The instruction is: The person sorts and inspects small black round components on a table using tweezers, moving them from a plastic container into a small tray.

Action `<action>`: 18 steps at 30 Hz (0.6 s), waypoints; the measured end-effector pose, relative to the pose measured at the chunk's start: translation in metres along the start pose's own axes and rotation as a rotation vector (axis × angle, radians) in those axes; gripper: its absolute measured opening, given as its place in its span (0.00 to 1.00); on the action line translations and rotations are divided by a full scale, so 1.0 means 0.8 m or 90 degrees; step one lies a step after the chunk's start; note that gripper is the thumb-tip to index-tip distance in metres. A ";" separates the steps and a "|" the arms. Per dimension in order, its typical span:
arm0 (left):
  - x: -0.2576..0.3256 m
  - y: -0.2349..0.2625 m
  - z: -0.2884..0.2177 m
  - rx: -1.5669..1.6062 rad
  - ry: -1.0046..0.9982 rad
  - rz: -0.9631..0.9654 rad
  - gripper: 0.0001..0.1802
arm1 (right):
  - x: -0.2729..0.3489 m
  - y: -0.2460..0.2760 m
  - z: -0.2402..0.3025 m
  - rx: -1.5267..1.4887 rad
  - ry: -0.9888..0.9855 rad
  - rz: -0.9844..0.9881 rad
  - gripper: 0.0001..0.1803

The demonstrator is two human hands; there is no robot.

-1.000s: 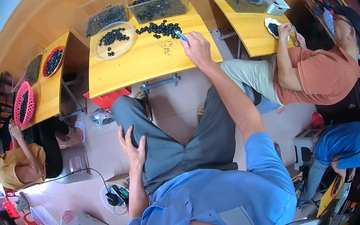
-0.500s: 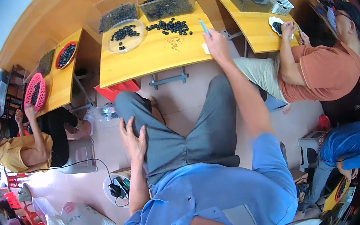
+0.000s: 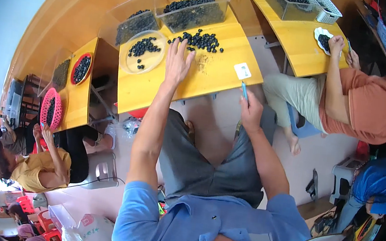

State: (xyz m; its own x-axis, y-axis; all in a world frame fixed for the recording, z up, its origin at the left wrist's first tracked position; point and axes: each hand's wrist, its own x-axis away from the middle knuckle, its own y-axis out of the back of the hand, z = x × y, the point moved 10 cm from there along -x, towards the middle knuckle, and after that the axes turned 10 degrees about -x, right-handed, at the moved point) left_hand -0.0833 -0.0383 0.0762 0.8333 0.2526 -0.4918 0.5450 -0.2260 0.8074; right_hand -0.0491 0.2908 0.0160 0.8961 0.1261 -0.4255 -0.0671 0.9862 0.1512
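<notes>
My left hand (image 3: 177, 62) lies flat with fingers spread on the yellow table (image 3: 158, 87), its fingertips at the edge of a loose pile of small dark round fruits (image 3: 202, 40). My right hand (image 3: 250, 109) is off the table's front edge above my lap, closed around a thin light-blue tool (image 3: 244, 90) that points up toward the table. A round clear plate (image 3: 142, 57) with some dark fruits sits left of my left hand. A small white card (image 3: 242, 70) lies on the table near its front right edge.
Two clear bins of dark fruits (image 3: 191, 7) (image 3: 130, 23) stand at the table's back. A person in an orange shirt (image 3: 364, 105) works at the right-hand table with a white plate (image 3: 325, 39). A person in yellow (image 3: 40, 164) sits at left near a pink basket (image 3: 49, 108).
My left hand rose from my lap onto the table beside the fruit pile. My right hand drew back from the pile to the table's front edge, still holding the blue tool.
</notes>
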 end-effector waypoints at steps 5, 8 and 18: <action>-0.070 -0.085 0.060 -0.169 0.140 0.120 0.41 | -0.010 -0.013 0.005 -0.009 0.014 0.036 0.13; -0.072 -0.103 0.076 -0.154 0.168 0.144 0.41 | -0.025 -0.008 0.003 -0.047 0.019 0.020 0.14; -0.079 -0.080 0.029 -0.144 0.086 0.062 0.39 | -0.026 -0.003 -0.011 -0.050 -0.012 0.053 0.14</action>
State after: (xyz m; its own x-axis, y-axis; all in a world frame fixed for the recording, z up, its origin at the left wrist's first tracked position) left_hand -0.1690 -0.0613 0.0479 0.8524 0.3666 -0.3729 0.4158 -0.0430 0.9084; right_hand -0.0714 0.2871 0.0171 0.8944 0.2063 -0.3969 -0.1746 0.9779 0.1149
